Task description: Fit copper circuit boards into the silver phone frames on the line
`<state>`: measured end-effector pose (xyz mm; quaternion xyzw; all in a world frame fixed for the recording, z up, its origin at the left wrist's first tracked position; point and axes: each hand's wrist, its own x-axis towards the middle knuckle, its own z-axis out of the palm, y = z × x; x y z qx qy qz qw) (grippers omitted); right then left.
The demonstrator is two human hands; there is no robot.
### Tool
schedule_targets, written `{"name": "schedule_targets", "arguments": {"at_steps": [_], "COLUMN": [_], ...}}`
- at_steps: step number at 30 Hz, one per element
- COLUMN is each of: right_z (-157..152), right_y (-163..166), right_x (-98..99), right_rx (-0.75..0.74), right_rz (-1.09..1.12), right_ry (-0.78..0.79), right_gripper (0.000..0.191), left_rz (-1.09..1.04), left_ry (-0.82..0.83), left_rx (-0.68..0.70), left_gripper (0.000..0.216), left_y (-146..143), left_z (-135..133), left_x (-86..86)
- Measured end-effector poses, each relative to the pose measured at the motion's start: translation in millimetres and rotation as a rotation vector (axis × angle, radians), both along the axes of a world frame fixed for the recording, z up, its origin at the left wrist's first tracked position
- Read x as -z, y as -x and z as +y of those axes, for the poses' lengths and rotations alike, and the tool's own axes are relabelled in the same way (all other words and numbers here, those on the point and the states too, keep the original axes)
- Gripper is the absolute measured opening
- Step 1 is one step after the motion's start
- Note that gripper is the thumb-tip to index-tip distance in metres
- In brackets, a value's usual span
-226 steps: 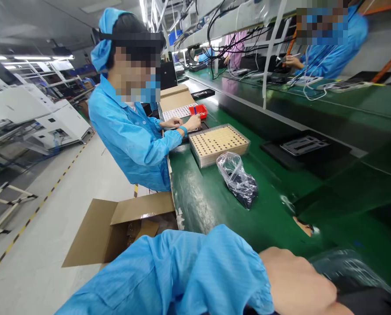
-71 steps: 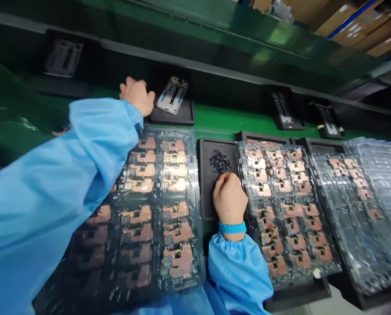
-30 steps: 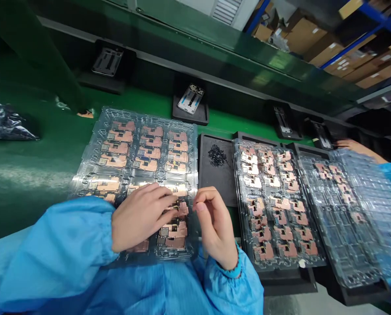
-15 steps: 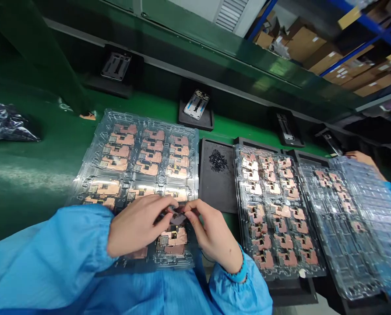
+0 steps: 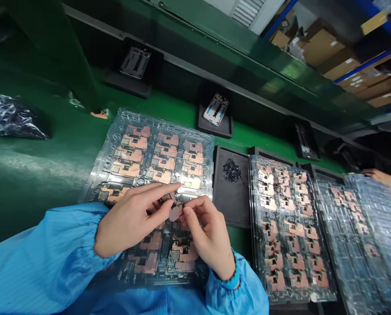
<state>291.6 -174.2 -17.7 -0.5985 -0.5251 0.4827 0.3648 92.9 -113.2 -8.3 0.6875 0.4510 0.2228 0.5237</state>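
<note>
My left hand (image 5: 132, 221) and my right hand (image 5: 208, 234) meet above the near part of a clear plastic tray (image 5: 116, 148) filled with copper-coloured circuit boards. Both pinch one small circuit board (image 5: 174, 209), lifted a little off the tray. The left thumb and fingers grip its left side. The right fingertips press on its right edge. Both arms wear blue sleeves.
A black tray (image 5: 231, 201) with a heap of small black parts (image 5: 232, 169) lies right of the clear tray. More clear trays of boards (image 5: 280, 218) lie further right, where another person's hand (image 5: 384, 181) reaches in. Black fixtures (image 5: 215, 111) ride the green belt; a plastic bag (image 5: 11, 122) lies far left.
Half a second ago both hands were lower on the tray, fingers on the board. They have lifted it slightly and the view has shifted, so everything sits further right.
</note>
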Motion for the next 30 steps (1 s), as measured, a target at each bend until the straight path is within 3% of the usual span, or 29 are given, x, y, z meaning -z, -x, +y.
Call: {"name": "schedule_targets", "arguments": {"at_steps": [8, 12, 15, 20, 24, 30], "right_z": [3.8, 9.7, 13.2, 19.4, 21.7, 24.4], "right_y": [2.5, -1.2, -1.2, -4.5, -7.3, -1.0], "right_x": [3.6, 1.1, 0.0, -3.8, -6.4, -1.4], "right_rx": [-0.025, -0.162, -0.163, -0.161, -0.172, -0.089], "right_rz": [-0.005, -0.152, -0.134, 0.113, 0.167, 0.028], "right_ry": [0.01, -0.001, -0.042, 0.061, 0.019, -0.017], "right_gripper": [0.014, 0.021, 0.03, 0.028, 0.033, 0.033], "left_rz": [0.095, 0.089, 0.055, -0.109, -0.146, -0.162], "left_ry": [-0.094, -0.07, 0.048, 0.398, 0.43, 0.445], "left_rx": [0.1, 0.166, 0.162, 0.056, -0.007, -0.048], "left_gripper": [0.043, 0.042, 0.04, 0.047, 0.047, 0.041], "left_y": [10.8, 14.9, 15.8, 17.7, 18.4, 15.0], "left_z": [3.9, 11.5, 18.6, 28.0, 27.9, 23.8], "left_x": [-1.2, -4.0, -3.5, 1.0, 2.5, 2.5]}}
